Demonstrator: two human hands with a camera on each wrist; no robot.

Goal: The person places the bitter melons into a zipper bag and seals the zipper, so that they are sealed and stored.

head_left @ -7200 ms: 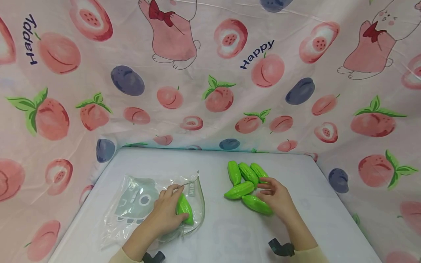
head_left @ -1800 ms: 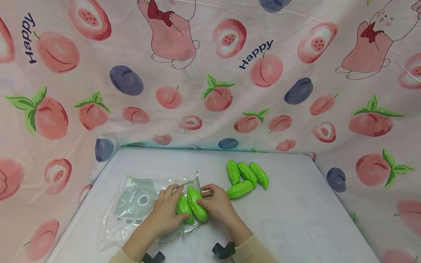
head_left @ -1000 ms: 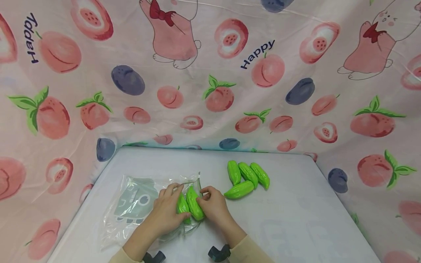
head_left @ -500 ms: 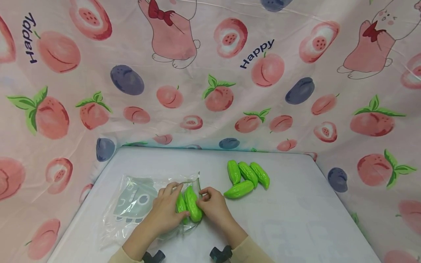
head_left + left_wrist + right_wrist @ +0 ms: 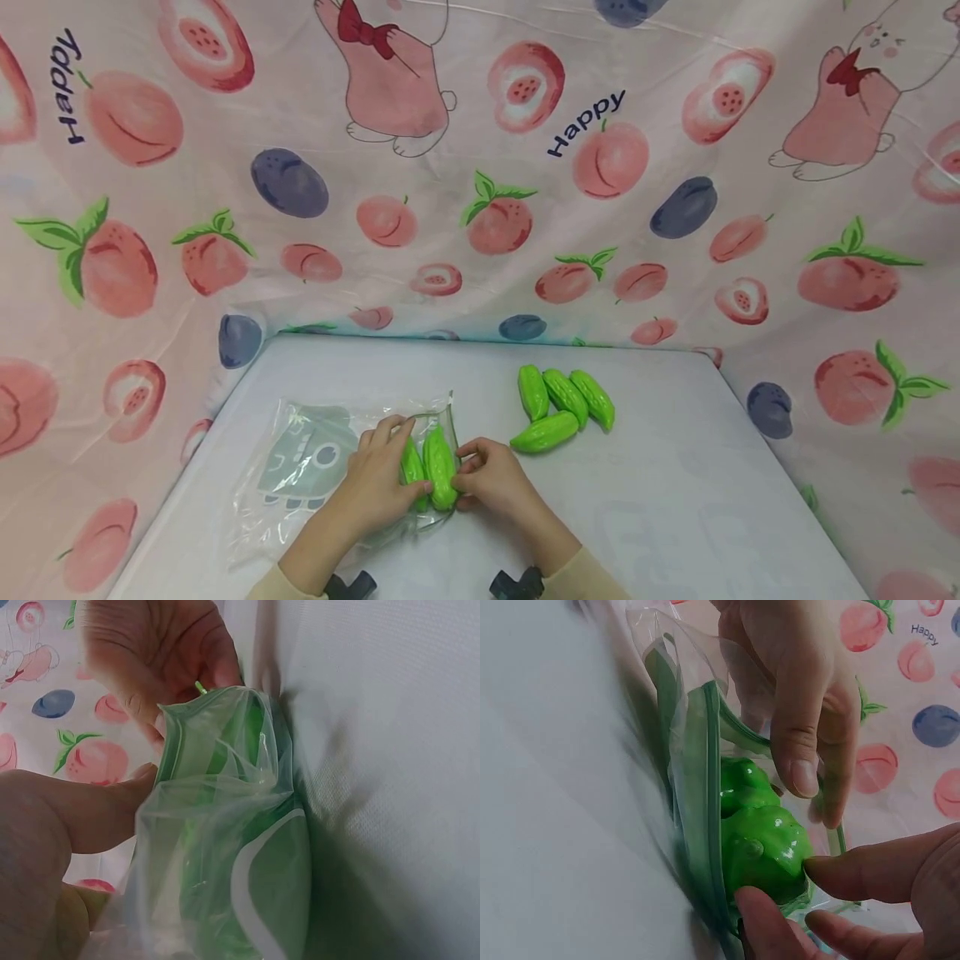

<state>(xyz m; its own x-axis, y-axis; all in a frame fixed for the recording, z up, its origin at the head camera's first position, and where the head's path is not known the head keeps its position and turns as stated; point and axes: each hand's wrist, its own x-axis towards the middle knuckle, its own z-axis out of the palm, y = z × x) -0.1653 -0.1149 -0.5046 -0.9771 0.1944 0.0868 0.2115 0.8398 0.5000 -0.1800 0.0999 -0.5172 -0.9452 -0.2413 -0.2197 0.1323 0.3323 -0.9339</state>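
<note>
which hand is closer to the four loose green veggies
Right: the right hand is just left of those green veggies; the left hand is farther left, at the bag.

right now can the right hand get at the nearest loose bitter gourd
Probably yes, once free: the right hand grips another bitter gourd at the mouth of the zip bag, but nothing visible blocks its way to the nearest loose bitter gourd.

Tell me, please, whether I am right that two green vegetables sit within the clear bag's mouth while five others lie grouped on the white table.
Not quite: the head view shows four others, not five, lying grouped on the white table. Two green vegetables do sit within the mouth of the clear bag.
</note>
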